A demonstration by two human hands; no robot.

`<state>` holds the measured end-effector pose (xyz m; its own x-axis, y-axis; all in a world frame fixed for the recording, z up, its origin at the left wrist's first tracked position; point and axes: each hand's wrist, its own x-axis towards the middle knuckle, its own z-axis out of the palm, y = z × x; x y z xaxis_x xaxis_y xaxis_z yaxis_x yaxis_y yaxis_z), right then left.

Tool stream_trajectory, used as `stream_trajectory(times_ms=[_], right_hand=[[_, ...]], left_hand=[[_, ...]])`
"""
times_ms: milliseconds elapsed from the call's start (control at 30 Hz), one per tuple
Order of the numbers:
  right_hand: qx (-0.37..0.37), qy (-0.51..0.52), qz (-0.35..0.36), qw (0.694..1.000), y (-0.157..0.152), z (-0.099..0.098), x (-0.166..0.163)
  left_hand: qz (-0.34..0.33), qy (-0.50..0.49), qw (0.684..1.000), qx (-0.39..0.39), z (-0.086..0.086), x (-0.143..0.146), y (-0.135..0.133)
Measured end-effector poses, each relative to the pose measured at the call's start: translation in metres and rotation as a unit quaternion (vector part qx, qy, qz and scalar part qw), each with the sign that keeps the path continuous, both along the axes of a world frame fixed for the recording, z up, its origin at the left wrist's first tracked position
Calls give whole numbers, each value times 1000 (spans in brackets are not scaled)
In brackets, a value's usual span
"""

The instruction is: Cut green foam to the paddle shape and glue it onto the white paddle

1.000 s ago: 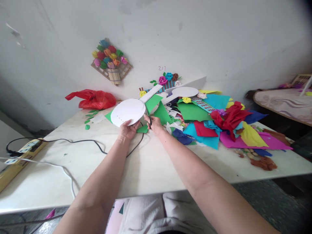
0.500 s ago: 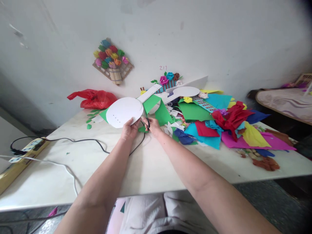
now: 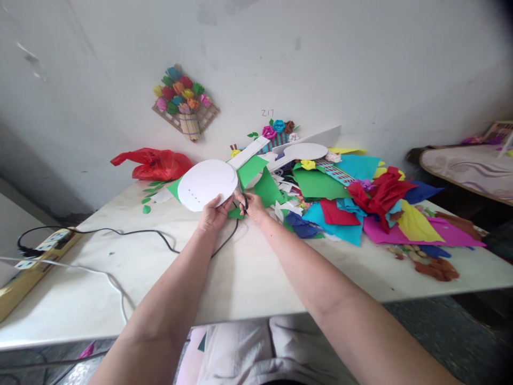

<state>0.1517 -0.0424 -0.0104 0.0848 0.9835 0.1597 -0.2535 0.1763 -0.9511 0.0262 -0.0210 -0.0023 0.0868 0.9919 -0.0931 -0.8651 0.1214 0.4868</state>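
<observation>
My left hand (image 3: 215, 212) is closed on the lower edge of a white guitar-shaped cutout (image 3: 206, 184), its round body tilted toward me and its neck pointing up to the right. Green paper (image 3: 251, 170) shows behind the cutout on both sides. Close beside it, my right hand (image 3: 253, 207) has its fingers through the dark handles of a pair of scissors (image 3: 245, 203). The blades lie along the right edge of the white body and are mostly hidden there. A green scrap (image 3: 235, 214) lies on the table under the hands.
Coloured paper and red crepe (image 3: 385, 195) heap up on the right, with a second white cutout (image 3: 306, 151) behind. At left are a red plastic bag (image 3: 160, 164), green paper leaves (image 3: 146, 209) and a power strip (image 3: 44, 262). A black cord (image 3: 136, 231) crosses the table (image 3: 256, 278).
The white cutout and the green paper have shifted slightly to the right with my hands. My right hand still holds the scissors at the edge.
</observation>
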Motion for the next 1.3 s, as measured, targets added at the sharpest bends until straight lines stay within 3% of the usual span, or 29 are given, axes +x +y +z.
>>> stream_trajectory(times_ms=[1300], right_hand=[[12, 1, -20, 1000, 3, -1, -6]], left_hand=[[11, -19, 1000, -10, 2, 0, -1]])
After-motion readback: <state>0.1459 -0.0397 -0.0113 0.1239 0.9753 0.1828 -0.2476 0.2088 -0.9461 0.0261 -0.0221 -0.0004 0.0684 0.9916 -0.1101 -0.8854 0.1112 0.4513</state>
